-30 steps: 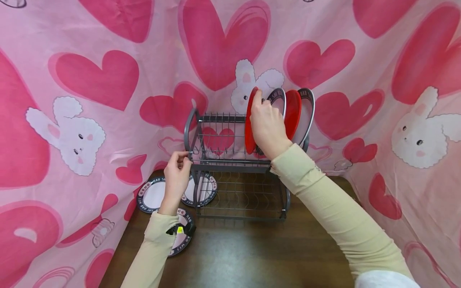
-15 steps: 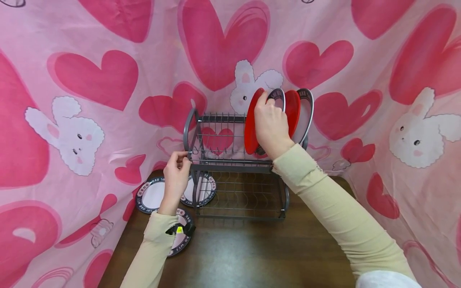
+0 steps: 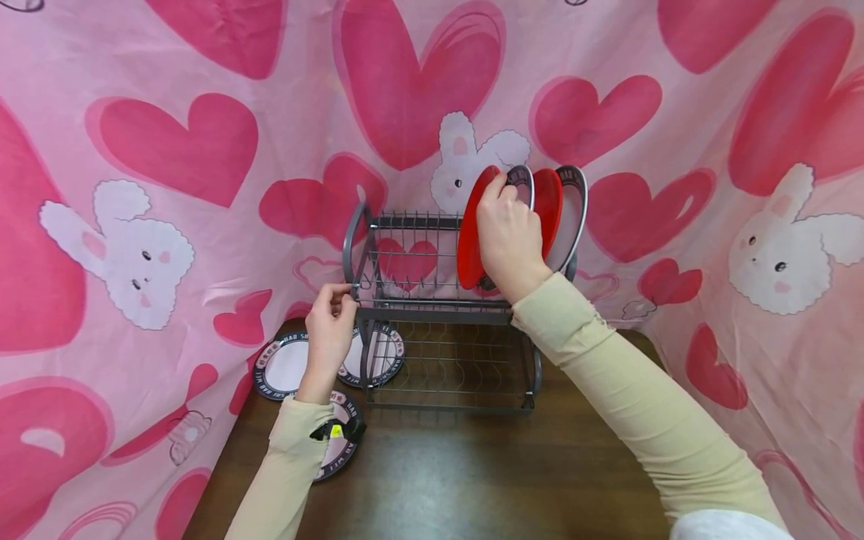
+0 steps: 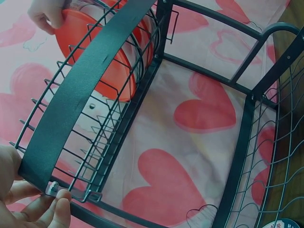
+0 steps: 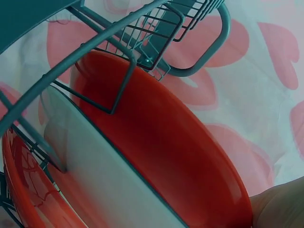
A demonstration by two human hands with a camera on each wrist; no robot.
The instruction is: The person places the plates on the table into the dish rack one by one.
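A pink cloth backdrop [image 3: 304, 97] of hearts and rabbits hung behind a dark wood worktop [image 3: 432, 472], and the action was all up at the wire dish rack [image 3: 432, 316]! The right hand [image 3: 511, 236] had it: a red plate [image 3: 474, 232], pinched at the top rim, standing on edge in the upper tier with its top tipped a little to the right. At the other end, the left hand [image 3: 331, 322] pinched the rack's front left corner, a steadying hold by the look of it.

And what a plate to handle! Smooth and glossy, probably light and stiff, so likely slippery in bare fingers; whether it could chip was hard to call. That high rim looked the surest grip, well above the wires.

Tight company on its right: a dark-rimmed plate [image 3: 523, 180], a 2nd red plate [image 3: 553, 206], then a 4th plate [image 3: 573, 215], edges close enough to knock. The roomier side was the left, where wire dividers ran on to the rack's end. Further out, 3 flat plates [image 3: 286, 367] lay on the worktop, 1 partly under the left sleeve [image 3: 290, 457].
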